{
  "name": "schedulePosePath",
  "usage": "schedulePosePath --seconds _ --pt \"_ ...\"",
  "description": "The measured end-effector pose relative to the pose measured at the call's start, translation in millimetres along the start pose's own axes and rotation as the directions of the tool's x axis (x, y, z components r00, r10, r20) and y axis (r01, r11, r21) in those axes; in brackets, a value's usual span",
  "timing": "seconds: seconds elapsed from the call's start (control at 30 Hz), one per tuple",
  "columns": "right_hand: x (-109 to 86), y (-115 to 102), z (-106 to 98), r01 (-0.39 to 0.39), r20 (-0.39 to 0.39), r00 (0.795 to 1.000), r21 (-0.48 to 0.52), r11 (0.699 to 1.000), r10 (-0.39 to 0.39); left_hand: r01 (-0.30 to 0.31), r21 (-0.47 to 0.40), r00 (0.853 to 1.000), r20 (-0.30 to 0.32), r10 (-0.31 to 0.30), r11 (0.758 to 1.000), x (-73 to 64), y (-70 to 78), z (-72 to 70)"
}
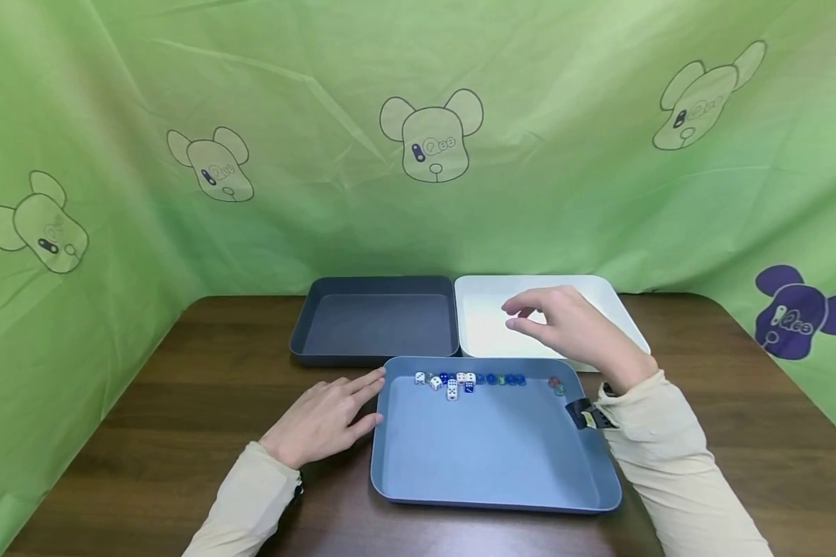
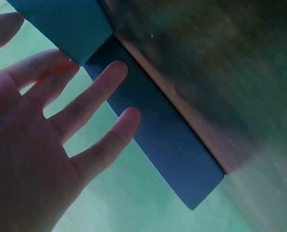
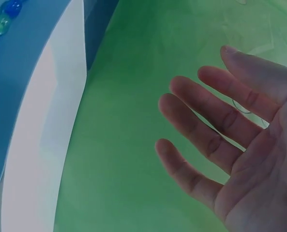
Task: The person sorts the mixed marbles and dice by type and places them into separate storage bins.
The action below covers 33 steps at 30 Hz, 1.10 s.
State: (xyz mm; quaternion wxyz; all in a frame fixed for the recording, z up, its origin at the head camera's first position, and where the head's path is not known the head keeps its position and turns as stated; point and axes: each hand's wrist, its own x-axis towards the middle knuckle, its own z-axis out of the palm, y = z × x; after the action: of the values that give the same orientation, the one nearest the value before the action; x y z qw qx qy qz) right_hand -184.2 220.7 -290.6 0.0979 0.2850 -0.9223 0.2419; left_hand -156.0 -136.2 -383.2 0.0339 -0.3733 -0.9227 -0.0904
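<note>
A blue tray [image 1: 488, 456] lies before me, with white and blue dice [image 1: 452, 391] and several glass marbles [image 1: 491, 379] lined up near its far wall. Apart from that row, a reddish marble [image 1: 553, 381] and a greenish marble [image 1: 560, 390] sit by the far right corner. My left hand [image 1: 330, 418] touches the tray's left side with straight fingers, spread in the left wrist view. Over the white tray [image 1: 481, 321] hovers my right hand [image 1: 564, 321]. Its fingers bend loosely, and the right wrist view shows nothing between them and the thumb.
A dark grey tray [image 1: 383, 329] stands behind the blue one, side by side with the white tray. All of them are on a brown wooden table [image 1: 202, 387]. Green cloth [image 1: 306, 216] with mouse-head prints hangs behind and along both sides.
</note>
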Motion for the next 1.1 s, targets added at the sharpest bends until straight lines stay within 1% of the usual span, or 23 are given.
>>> schedulePosePath --seconds 0.17,0.3,0.37,0.47,0.6,0.73,0.9,1.1 --pt "6.8 -4.2 7.0 0.020 0.013 1.000 -0.005 1.000 -0.020 -0.015 0.012 1.000 -0.020 0.016 1.000 -1.4 -0.9 0.1" --pt "12.3 -5.4 14.2 0.068 0.030 0.997 -0.015 0.998 -0.067 -0.032 0.042 0.998 -0.044 0.034 0.999 -1.4 -1.2 0.4" --pt "15.8 -5.4 17.1 0.094 0.037 0.995 -0.023 0.995 -0.093 -0.035 0.054 0.998 -0.049 0.037 0.998 -1.0 -1.1 0.7" --pt "20.9 -6.3 19.1 0.114 0.048 0.993 -0.045 0.992 -0.112 -0.034 0.059 0.998 -0.052 0.037 0.998 -0.5 -0.7 1.3" --pt "26.0 -8.6 22.1 0.124 0.074 0.990 -0.054 0.991 -0.120 -0.038 0.056 0.998 -0.055 0.041 0.998 -0.2 -0.5 2.2" --pt "28.2 -11.7 29.5 0.143 0.109 0.985 -0.051 0.988 -0.136 -0.044 0.056 0.997 -0.062 0.047 0.997 0.3 -0.8 2.9" --pt "28.5 -14.3 39.2 0.164 0.124 0.980 -0.068 0.984 -0.155 -0.045 0.053 0.997 -0.063 0.049 0.998 0.7 -0.9 2.9" --pt "28.1 -16.0 47.4 0.157 0.145 0.979 -0.076 0.985 -0.144 -0.045 0.048 0.997 -0.063 0.048 0.998 0.6 -2.2 3.1"
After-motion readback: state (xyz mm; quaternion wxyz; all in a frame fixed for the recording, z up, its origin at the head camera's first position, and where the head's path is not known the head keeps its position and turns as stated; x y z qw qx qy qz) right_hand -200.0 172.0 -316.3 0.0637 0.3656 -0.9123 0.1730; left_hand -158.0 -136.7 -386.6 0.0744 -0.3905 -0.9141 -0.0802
